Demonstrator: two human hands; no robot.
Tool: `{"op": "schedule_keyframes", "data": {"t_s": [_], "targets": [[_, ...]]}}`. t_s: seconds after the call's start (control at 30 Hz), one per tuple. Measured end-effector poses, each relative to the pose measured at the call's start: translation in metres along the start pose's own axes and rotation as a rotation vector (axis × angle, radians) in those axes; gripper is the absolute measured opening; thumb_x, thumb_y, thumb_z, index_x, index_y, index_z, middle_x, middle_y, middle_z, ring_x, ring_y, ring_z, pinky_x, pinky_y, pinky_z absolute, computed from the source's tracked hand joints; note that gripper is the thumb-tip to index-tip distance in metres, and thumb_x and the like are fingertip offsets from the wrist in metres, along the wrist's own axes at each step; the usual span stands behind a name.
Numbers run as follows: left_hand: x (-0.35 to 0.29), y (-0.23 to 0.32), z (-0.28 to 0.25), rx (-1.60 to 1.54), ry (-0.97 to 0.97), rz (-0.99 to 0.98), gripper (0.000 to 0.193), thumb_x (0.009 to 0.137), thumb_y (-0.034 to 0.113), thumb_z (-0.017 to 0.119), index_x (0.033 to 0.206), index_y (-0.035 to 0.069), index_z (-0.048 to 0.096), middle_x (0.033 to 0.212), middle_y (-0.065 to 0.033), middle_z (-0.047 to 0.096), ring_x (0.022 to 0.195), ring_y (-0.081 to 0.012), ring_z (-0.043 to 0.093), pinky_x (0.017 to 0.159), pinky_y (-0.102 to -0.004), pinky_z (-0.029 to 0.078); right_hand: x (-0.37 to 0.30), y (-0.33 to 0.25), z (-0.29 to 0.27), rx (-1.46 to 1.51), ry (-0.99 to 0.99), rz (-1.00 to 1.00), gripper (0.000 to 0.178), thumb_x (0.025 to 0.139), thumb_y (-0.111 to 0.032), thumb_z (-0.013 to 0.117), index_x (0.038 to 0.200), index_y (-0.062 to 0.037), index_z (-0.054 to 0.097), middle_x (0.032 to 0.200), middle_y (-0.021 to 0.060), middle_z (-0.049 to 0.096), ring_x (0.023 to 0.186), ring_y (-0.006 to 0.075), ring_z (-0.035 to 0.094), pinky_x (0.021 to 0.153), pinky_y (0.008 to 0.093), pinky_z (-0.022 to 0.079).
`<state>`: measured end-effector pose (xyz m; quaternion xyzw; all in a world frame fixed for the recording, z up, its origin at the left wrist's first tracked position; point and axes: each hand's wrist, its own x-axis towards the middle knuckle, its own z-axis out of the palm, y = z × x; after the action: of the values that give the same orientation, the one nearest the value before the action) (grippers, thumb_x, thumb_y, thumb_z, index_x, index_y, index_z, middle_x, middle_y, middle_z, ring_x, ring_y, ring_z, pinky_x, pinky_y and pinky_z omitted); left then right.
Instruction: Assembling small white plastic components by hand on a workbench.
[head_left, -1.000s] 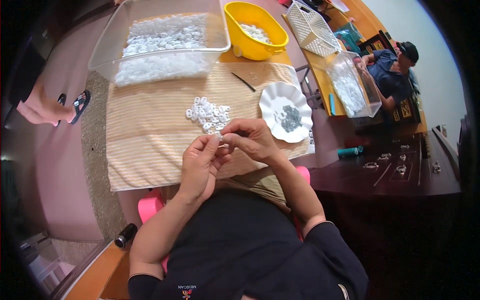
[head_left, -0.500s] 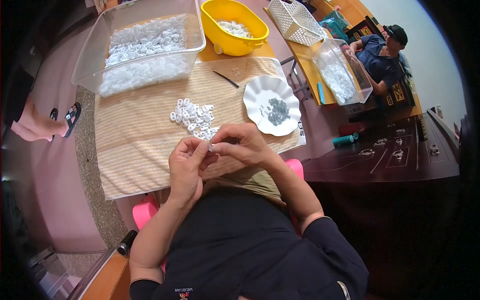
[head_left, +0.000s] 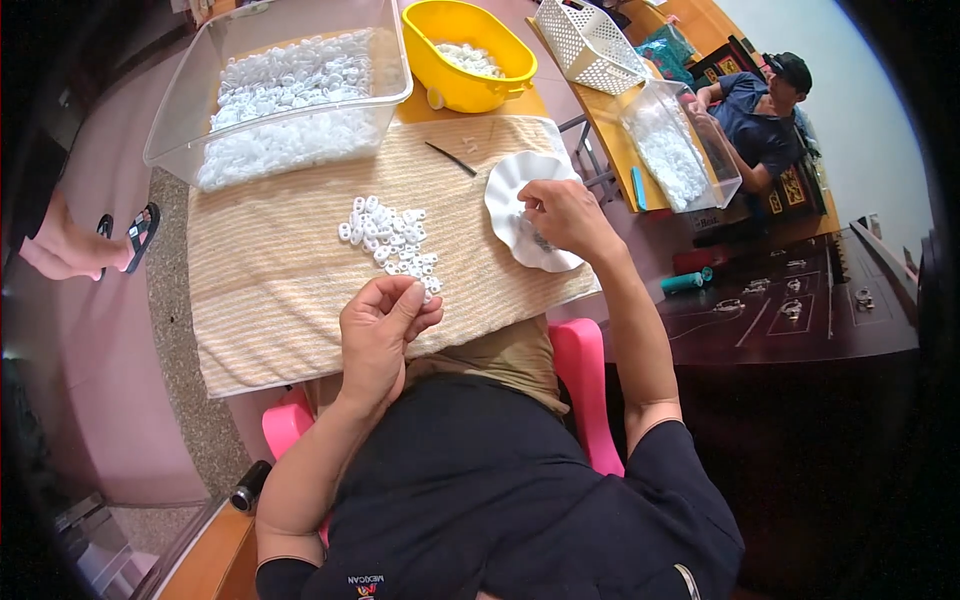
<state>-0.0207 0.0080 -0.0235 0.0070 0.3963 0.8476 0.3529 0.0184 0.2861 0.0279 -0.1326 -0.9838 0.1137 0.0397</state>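
Note:
My left hand (head_left: 378, 335) is closed near the front of the towel, thumb and forefinger pinching a small white plastic piece (head_left: 430, 292) that they mostly cover. Just beyond it lies a loose pile of small white oval pieces with holes (head_left: 380, 232). On the right, my right hand (head_left: 566, 218) reaches over a white wavy-rimmed plate (head_left: 503, 183). Its fingertips are drawn together low in the plate, and whatever they grip is hidden. Small greyish clear pieces (head_left: 540, 241) show partly beneath this hand.
A striped towel (head_left: 270, 280) covers the table, with a thin black tool (head_left: 450, 157) on it. Behind stand a clear bin (head_left: 165, 150) of white pieces and a yellow tub (head_left: 470, 95). At another table on the right sits a person (head_left: 755, 120) beside a clear box (head_left: 725, 175).
My right hand has left my left hand and moved right and away from me to the wavy plate. The left hand stays nearly in place, still pinching the white piece.

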Motion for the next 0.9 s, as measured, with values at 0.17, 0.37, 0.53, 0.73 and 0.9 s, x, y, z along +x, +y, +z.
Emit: {"op": "schedule_keyframes", "data": {"t_s": [0.17,0.37,0.53,0.73,0.9], "targets": [[0.002,0.001,0.001,0.005,0.006,-0.014,0.011,0.090,0.006,0.063,0.098,-0.001,0.060,0.087,-0.0069,0.064,0.079,-0.0152,0.066,0.073,-0.0263,0.058,0.008,0.005,0.004,-0.040,-0.077,-0.013,0.022,0.077,-0.008,0.057,0.095,-0.0037,0.068,0.085,0.0172,0.067,0.085,0.0337,0.065,0.076,0.0416,0.050],[0.004,0.006,0.006,0.017,0.049,-0.034,0.011,0.090,0.005,0.063,0.097,-0.002,0.060,0.087,-0.0076,0.064,0.078,-0.0154,0.066,0.074,-0.0281,0.058,0.018,0.001,0.004,-0.111,-0.136,-0.015,0.019,0.076,-0.008,0.055,0.089,-0.0027,0.068,0.086,0.0211,0.066,0.087,0.0366,0.064,0.078,0.0440,0.050],[0.001,0.001,0.001,0.029,0.019,-0.060,0.011,0.090,0.004,0.062,0.098,-0.003,0.059,0.087,-0.0090,0.064,0.079,-0.0158,0.066,0.075,-0.0279,0.057,0.019,0.002,0.006,-0.115,-0.193,0.007,0.019,0.077,-0.012,0.054,0.085,-0.0025,0.069,0.085,0.0226,0.066,0.086,0.0375,0.064,0.080,0.0443,0.050],[-0.002,0.001,0.001,0.015,0.009,-0.051,0.012,0.089,0.004,0.063,0.099,-0.001,0.059,0.088,-0.0083,0.065,0.079,-0.0157,0.066,0.075,-0.0279,0.058,0.005,0.004,0.003,0.034,-0.007,-0.076,0.019,0.074,-0.006,0.055,0.086,-0.0003,0.069,0.087,0.0194,0.066,0.084,0.0351,0.064,0.078,0.0420,0.050],[0.000,0.000,-0.001,-0.001,0.000,-0.054,0.012,0.090,0.004,0.062,0.099,-0.002,0.060,0.088,-0.0084,0.065,0.080,-0.0159,0.066,0.076,-0.0284,0.058,-0.003,-0.009,-0.005,0.216,0.101,-0.079,0.015,0.075,-0.003,0.057,0.085,-0.0006,0.069,0.083,0.0175,0.065,0.079,0.0343,0.064,0.072,0.0399,0.051]]}}
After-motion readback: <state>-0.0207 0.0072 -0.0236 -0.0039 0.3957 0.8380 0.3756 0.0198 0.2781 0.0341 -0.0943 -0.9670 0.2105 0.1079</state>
